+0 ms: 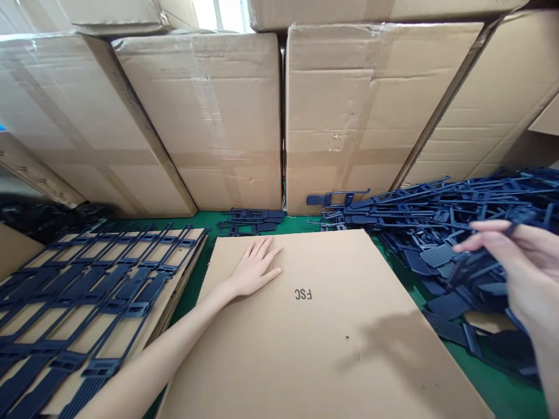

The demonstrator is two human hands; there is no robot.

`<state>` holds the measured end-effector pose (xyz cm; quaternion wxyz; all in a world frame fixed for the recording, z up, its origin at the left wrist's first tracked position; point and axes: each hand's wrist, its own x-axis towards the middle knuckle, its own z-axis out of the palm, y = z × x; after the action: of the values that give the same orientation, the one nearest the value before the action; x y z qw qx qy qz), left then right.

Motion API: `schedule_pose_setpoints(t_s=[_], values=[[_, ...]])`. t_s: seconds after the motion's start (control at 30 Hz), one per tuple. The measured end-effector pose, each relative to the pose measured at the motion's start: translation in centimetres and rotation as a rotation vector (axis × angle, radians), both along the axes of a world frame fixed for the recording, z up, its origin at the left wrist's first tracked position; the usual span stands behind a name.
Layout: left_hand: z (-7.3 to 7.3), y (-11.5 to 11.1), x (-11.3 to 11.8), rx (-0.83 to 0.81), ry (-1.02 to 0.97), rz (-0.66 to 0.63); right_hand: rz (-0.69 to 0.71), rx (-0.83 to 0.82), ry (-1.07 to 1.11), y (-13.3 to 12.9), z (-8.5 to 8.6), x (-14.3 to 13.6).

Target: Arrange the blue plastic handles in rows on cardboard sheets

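My left hand (255, 269) lies flat on the upper left part of a cardboard sheet (314, 349) marked FSC, its fingers apart. At the right edge my right hand (506, 247) is raised over a heap of dark blue plastic parts (441, 215). Its thumb and fingers are bent round a dark blue part, which is partly blurred and overlaps the heap behind. The hand's shadow falls on the right side of the sheet.
Dark blue parts (131, 285) lie in rows on stacked cardboard at the left. A small group of parts (253, 220) sits behind the sheet on the green table surface (205, 220). Large taped boxes (209, 116) form a wall at the back.
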<state>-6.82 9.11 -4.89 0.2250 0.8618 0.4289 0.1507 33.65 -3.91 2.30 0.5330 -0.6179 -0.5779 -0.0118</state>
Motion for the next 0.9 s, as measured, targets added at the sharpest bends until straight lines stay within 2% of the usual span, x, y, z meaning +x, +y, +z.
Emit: schedule_pose_setpoints(t_s=[0.03,0.07,0.1,0.17,0.2,0.27,0.37,0.47,0.6,0.73,0.9], values=[[0.1,0.1,-0.1,-0.034,-0.039,0.006,0.031,0.074,0.086,1.3,1.5,-2.2],[0.3,0.3,-0.3,-0.083,-0.088,0.024,0.165,0.013,0.101,2.5,2.7,-4.5],[0.5,0.5,-0.6,-0.14,-0.149,0.053,0.298,-0.036,0.055,3.7,3.7,-6.9],[1.1,1.3,-1.9,-0.223,-0.304,0.149,0.641,-0.114,-0.174,5.9,4.7,-11.6],[1.4,1.7,-2.7,-0.229,-0.383,0.209,0.804,-0.122,-0.304,6.8,4.7,-13.8],[1.6,2.3,-4.6,-0.174,-0.49,0.334,1.019,-0.106,-0.544,8.5,4.1,-17.8],[1.1,2.5,-6.9,-0.082,-0.497,0.485,1.156,-0.047,-0.814,10.9,2.3,-22.1],[0.0,2.0,-8.0,-0.033,-0.517,0.513,1.162,-0.098,-0.754,13.8,0.5,-24.1],[-1.2,1.3,-8.3,-0.118,-0.805,0.56,0.979,-0.271,-0.698,16.7,-2.4,-24.3],[-1.7,0.9,-8.5,-0.156,-1.074,0.608,0.962,-0.341,-0.713,17.4,-5.0,-23.5],[-1.9,0.6,-8.6,-0.16,-1.124,0.602,0.824,-0.376,-0.662,17.0,-5.8,-22.9]])
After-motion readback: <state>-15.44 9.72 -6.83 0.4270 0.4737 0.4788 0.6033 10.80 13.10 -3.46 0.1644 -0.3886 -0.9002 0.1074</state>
